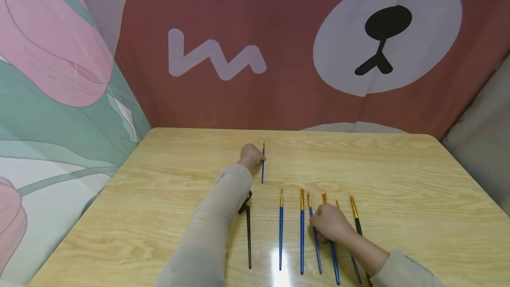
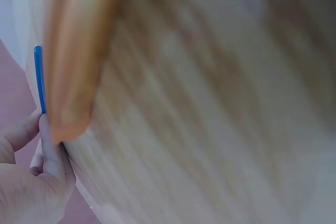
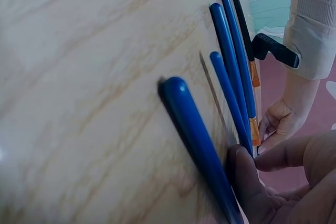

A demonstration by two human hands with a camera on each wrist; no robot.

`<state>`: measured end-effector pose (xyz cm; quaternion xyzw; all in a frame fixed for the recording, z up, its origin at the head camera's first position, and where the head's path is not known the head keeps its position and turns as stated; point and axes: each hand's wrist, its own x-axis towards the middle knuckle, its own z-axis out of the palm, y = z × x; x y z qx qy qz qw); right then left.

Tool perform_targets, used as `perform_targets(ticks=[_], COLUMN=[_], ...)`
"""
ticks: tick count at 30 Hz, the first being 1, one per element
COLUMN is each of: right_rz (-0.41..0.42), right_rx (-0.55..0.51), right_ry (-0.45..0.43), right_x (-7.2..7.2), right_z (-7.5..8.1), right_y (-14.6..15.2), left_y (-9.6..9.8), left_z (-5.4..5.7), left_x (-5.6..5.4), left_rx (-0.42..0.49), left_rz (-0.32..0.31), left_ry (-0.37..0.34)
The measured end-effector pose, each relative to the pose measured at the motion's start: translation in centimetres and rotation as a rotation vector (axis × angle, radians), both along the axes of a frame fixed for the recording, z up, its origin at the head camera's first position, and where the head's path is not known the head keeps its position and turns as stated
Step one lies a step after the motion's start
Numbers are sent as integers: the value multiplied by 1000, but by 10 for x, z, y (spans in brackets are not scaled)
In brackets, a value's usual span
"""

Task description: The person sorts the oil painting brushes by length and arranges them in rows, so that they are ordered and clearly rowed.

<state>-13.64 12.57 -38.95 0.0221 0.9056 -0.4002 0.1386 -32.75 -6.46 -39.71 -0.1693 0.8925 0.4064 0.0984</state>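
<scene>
Tabletop (image 1: 418, 176), paintbrushes (image 1: 263, 174) (image 1: 317, 251) in pinching hands (image 1: 251, 154) (image 1: 330, 222)

Middle of one blue brush (image 1: 334, 262) hidden behind right hand (image 1: 332, 223), left sleeve (image 1: 207, 229) cut off at bottom, left-wrist view's tabletop (image 2: 210, 119) blurred.

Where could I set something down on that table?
The table looks bare beyond the right sleeve, from the rightmost brush to the right edge, and left of the left sleeve. The back strip is free right of the blue brush in the left hand. It's crowded around the right hand, where several brushes lie close.
</scene>
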Motion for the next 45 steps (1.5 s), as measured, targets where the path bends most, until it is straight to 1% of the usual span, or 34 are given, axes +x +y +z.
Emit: perform_targets(ticks=[2,9,13,16,19,21,27,31,32,36,38,42,45], right_rz=[4,5,-5,-18,-21,-22,14,23,27,19,9,-7,-14], right_rx=[-9,-44,-77,-119,-160,-188,-251,-269,-283,-324,-346,-393,-429], right_ry=[-1,15,36,50,53,46,29,18,18,17,13,-5,-16], right_x=[-1,-3,-6,-10,-15,-20,-35,-48,-52,-66,-73,-85,-94], right_z=[-1,-1,5,10,15,17,23,26,27,27,25,22,18], right_y=[0,-1,-2,-3,-4,-4,-4,-3,-2,-1,-2,-4,-5], left_y=[0,-1,0,2,3,3,2,2,3,4,4,4,4], left_z=[-1,-3,-2,-1,0,0,-1,-2,-2,-2,-3,-4,-4], left_x=[-1,-1,0,1,1,1,-1,-2,-2,-6,-6,-5,-3], left_rx=[-2,-27,-19,-9,-17,-21,-34,-20,-34,-46,-33,17,17], left_rz=[4,-19,-20,-14,-15,-16,-25,-9,-9,4,13,30,24], left_ry=[-5,-3,4,13,18,16,17,15,14,10,9,5,12])
